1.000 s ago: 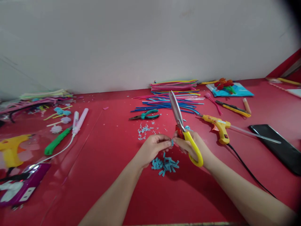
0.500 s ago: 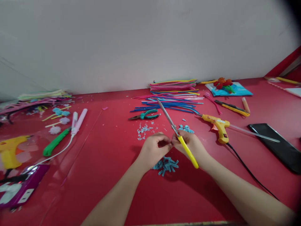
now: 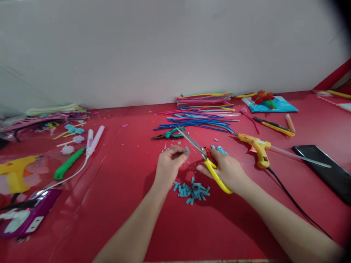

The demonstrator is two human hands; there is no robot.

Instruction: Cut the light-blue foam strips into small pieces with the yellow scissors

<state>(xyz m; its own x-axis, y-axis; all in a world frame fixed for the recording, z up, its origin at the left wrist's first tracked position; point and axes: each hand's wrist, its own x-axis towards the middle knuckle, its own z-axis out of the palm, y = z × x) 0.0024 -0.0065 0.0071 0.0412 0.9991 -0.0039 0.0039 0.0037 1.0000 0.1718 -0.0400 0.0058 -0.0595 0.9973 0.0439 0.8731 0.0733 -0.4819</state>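
Note:
My left hand (image 3: 170, 160) pinches a short blue piece of pipe cleaner (image 3: 187, 149) between thumb and fingertips. My right hand (image 3: 226, 168) holds scissors (image 3: 216, 175) with yellow handles; their blades point up and to the left, over the pliers. The two hands are apart, with the blades between them. Below them lies a loose pile of short blue pipe cleaner pieces (image 3: 192, 190). Just beyond my right hand is a small cluster of trimmed blue pieces (image 3: 221, 149), partly hidden by it. Fine blue clippings (image 3: 179, 143) are scattered past my left hand.
Teal-handled pliers (image 3: 171, 134) lie in front of bundled pipe cleaners (image 3: 197, 118). To the right are a yellow glue gun (image 3: 256, 148), a utility knife (image 3: 274, 127) and a black phone (image 3: 320, 164). Leftward lie a pink hair straightener (image 3: 94, 141), a second glue gun (image 3: 16, 173) and a purple power strip (image 3: 35, 215).
My hands, close together before, have separated. The left moved up and left with the blue piece showing; the right turned the scissors so both handles show. The blue pile is more exposed.

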